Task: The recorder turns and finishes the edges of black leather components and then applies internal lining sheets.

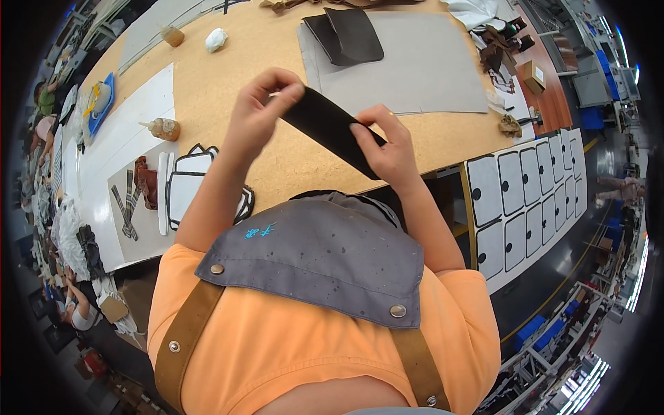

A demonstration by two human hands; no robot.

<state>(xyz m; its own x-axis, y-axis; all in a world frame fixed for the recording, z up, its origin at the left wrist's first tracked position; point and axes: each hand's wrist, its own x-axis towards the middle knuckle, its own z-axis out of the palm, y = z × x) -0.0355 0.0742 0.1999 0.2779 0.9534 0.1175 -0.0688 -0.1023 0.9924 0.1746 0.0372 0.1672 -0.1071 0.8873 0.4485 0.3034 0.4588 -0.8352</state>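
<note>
A flat black strip, perhaps leather, is held slantwise above the tan work table. My left hand pinches its upper left end between thumb and fingers. Lower down, near the other end, my right hand grips the strip's right edge, thumb on top. The strip's underside is hidden. Beyond my hands, dark brown leather-like pieces lie stacked on a large grey sheet.
Left of me are squeeze bottles of amber liquid, a crumpled white wad, a blue tray and stacked white black-edged panels. To the right, a board carries rows of similar panels. Co-workers sit at far left.
</note>
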